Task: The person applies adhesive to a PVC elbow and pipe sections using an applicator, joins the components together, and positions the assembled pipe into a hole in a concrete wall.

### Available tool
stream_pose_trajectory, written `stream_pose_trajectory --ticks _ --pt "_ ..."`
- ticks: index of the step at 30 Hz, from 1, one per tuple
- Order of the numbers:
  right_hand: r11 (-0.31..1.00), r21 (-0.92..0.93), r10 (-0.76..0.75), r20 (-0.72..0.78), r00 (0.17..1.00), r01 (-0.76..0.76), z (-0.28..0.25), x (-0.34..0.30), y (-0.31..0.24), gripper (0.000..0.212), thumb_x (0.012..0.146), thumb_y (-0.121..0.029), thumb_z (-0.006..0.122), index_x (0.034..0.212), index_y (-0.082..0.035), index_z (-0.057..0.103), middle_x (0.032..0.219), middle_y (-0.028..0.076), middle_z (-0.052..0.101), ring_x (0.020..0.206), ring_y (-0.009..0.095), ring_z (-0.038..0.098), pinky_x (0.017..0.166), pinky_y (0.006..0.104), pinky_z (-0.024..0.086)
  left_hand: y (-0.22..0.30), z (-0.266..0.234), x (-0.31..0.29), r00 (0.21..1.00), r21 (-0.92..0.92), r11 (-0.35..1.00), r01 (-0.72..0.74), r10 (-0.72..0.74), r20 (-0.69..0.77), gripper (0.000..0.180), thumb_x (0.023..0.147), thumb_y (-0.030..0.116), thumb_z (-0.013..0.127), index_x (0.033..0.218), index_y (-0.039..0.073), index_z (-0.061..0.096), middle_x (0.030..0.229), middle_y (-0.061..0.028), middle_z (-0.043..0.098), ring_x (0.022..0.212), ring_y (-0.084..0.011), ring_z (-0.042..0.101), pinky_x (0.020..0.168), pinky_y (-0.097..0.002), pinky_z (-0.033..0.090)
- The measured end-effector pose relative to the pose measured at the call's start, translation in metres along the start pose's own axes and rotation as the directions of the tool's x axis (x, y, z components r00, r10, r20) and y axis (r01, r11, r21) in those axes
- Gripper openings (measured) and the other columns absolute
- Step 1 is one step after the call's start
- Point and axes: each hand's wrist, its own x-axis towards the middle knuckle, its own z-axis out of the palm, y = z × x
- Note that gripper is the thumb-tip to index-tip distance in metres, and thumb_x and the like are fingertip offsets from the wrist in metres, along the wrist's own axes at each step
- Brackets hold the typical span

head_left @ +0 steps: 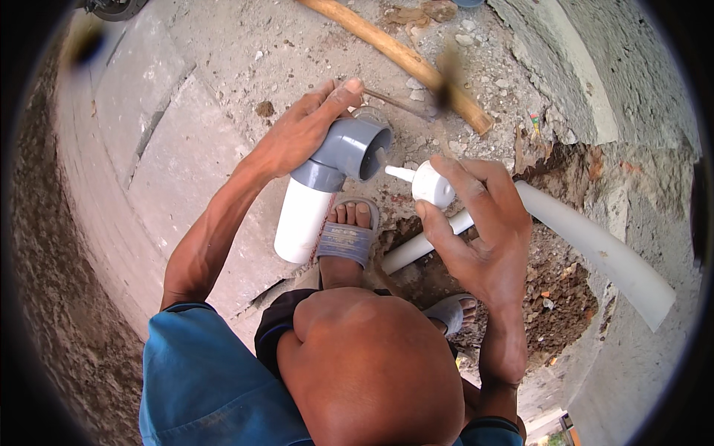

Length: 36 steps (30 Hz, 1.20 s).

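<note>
My left hand [303, 132] grips a grey pipe elbow [343, 147] from above and behind, its open socket facing right. A short white pipe [303, 223] is fitted into the elbow's lower end and points down toward my foot. Between the fingers and thumb of my right hand [487, 230] is a white round cap [433, 185] with a narrow stem. The stem's brush-like tip points at the elbow's socket; whether it touches the rim I cannot tell. Beside my left fingertips is a thin brownish rod [401, 106], its hold unclear.
A long white pipe [595, 249] runs from the dug soil [554, 305] to the right, against a concrete edge. A wooden handle [401, 63] lies across the rubble at the top. My sandalled foot [347, 230] is just below the elbow. Cracked concrete slabs [190, 141] lie left.
</note>
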Motion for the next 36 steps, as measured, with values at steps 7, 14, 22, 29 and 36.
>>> stream_pose_trajectory --ticks 7,14,22,29,36 --pt "0.911 0.306 0.250 0.129 0.960 -0.278 0.000 0.003 0.003 0.041 0.082 -0.007 0.083 0.121 -0.002 0.070 0.099 0.010 0.068 0.082 0.020 0.067 0.072 0.0336 0.055 0.000 0.000 0.000 1.000 -0.033 0.999 0.010 -0.009 0.018 0.068 0.100 0.073 0.043 0.110 0.010 0.065 0.083 -0.0098 0.068 0.077 -0.0162 0.065 0.071 -0.0302 0.052" --pt "0.989 0.118 0.109 -0.152 0.982 -0.091 0.013 0.005 0.005 0.047 0.081 -0.009 0.086 0.124 0.000 0.069 0.105 0.014 0.069 0.085 0.021 0.069 0.074 0.0325 0.056 0.009 0.006 -0.004 0.989 -0.207 0.974 0.094 -0.067 0.135 0.067 0.101 0.071 0.043 0.111 0.009 0.066 0.081 -0.0096 0.069 0.069 -0.0136 0.066 0.060 -0.0280 0.055" --pt "0.886 0.449 0.245 -0.244 0.938 -0.115 0.020 -0.002 0.013 0.049 0.087 -0.010 0.083 0.131 0.002 0.066 0.114 0.013 0.067 0.095 0.020 0.070 0.082 0.0328 0.058 -0.022 0.007 -0.001 0.974 -0.366 0.904 0.220 -0.181 0.138 0.045 0.103 0.046 0.057 0.126 0.008 0.058 0.102 -0.0104 0.068 0.086 -0.0134 0.067 0.073 -0.0252 0.056" --pt "0.937 0.287 0.250 -0.147 0.957 -0.200 0.026 0.018 0.029 0.048 0.090 -0.009 0.079 0.135 0.001 0.065 0.115 0.013 0.066 0.096 0.018 0.067 0.084 0.0319 0.057 -0.025 0.014 -0.017 0.948 0.111 0.973 0.202 -0.222 0.228 0.094 0.094 0.034 0.063 0.164 0.007 0.006 0.119 -0.0283 0.069 0.107 -0.0381 0.069 0.099 -0.0465 0.051" --pt "0.988 0.028 0.147 0.049 0.988 -0.149 0.064 0.034 0.040 0.043 0.092 -0.018 0.073 0.133 -0.003 0.066 0.117 0.014 0.062 0.104 0.032 0.066 0.089 0.0420 0.053 -0.043 0.038 0.014 0.969 0.376 0.926 0.014 -0.105 0.222 0.097 0.094 0.039 0.067 0.165 0.009 0.009 0.115 -0.0294 0.071 0.106 -0.0440 0.070 0.096 -0.0480 0.053"
